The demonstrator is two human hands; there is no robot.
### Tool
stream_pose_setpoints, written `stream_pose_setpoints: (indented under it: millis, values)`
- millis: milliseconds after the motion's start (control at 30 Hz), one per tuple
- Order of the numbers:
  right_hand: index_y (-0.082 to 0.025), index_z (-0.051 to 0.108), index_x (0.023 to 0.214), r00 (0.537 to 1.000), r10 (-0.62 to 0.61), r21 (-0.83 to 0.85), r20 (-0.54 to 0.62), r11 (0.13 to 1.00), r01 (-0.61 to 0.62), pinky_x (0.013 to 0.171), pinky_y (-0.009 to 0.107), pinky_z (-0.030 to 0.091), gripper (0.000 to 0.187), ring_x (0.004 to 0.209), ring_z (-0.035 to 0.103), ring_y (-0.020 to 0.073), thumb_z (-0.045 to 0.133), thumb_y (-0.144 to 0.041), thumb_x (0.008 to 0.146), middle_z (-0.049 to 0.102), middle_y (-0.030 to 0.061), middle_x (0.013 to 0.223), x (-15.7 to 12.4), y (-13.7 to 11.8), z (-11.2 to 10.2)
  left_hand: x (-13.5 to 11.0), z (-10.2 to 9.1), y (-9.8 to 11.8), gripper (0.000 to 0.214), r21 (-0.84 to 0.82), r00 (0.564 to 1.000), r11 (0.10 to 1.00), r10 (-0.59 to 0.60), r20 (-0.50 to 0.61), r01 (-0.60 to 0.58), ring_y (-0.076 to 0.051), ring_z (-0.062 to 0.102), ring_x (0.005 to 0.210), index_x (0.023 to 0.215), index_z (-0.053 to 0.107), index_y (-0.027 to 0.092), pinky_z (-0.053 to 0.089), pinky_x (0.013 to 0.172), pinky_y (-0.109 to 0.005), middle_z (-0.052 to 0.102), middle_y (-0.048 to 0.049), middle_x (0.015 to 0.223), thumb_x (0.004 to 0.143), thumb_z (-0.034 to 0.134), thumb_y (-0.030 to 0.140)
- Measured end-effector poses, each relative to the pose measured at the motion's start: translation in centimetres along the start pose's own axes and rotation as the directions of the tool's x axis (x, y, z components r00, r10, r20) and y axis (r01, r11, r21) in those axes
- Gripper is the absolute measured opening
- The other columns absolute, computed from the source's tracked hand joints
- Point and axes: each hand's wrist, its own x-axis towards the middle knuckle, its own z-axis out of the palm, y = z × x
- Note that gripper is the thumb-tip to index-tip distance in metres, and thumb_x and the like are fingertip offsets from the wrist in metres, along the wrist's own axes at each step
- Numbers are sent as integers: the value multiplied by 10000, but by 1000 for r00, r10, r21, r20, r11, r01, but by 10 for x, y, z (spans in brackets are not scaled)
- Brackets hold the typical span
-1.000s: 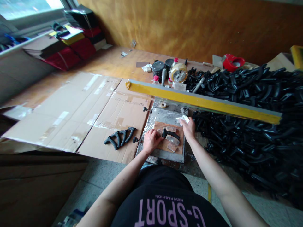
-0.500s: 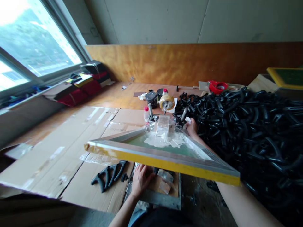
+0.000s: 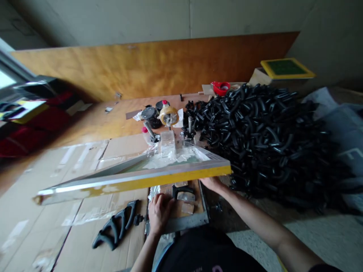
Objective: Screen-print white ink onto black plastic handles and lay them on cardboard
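My left hand [image 3: 159, 211] rests on the left side of the wooden board of a metal-edged jig [image 3: 184, 223], fingers loosely bent and thumb apart. Close to its thumb, a curved black plastic piece [image 3: 185, 189] lies on the board by clear blocks [image 3: 186, 196]. My right hand [image 3: 210, 183] is at the jig's right side, under the front edge of the tilted screen-printing frame [image 3: 136, 183]; its fingers are hidden. White paste [image 3: 159, 161] lies on the screen's mesh. A branched black plastic part [image 3: 115, 226] lies on cardboard left of my left hand.
A large heap of black plastic parts [image 3: 255, 139] fills the right side. Behind the frame stand a dark tub [image 3: 151, 118], a tape-wrapped weight [image 3: 169, 115] and a red-capped bottle [image 3: 145, 132]. A red tape dispenser [image 3: 220, 88] lies farther back. Cardboard [image 3: 65, 162] covers the left.
My right hand has come back from behind the frame, where it held something small and white, to under its front edge. My left hand remains on the board. The view has turned right.
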Motion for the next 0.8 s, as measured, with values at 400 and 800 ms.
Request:
stream_pose_setpoints:
  millis: [400, 800]
  values:
    - [-219, 648, 1056, 974, -178, -218, 142, 954, 206, 771, 270, 413, 272, 872, 562, 183, 480, -77, 896, 627, 44, 878, -50, -49, 35, 3, -5, 2, 305, -66, 999, 997, 43, -12, -44, -229, 610, 846, 820, 607, 221, 451, 797, -362, 648, -43, 850, 909, 482, 485]
    - [-145, 705, 989, 890, 455, -684, -25, 642, -347, 817, 356, 469, 264, 977, 645, 256, 481, -97, 857, 706, 179, 988, -10, 62, -123, 4, -1, -1, 357, -84, 1000, 996, 13, -28, -15, -221, 599, 815, 767, 581, 223, 436, 778, -345, 628, -47, 806, 951, 378, 452]
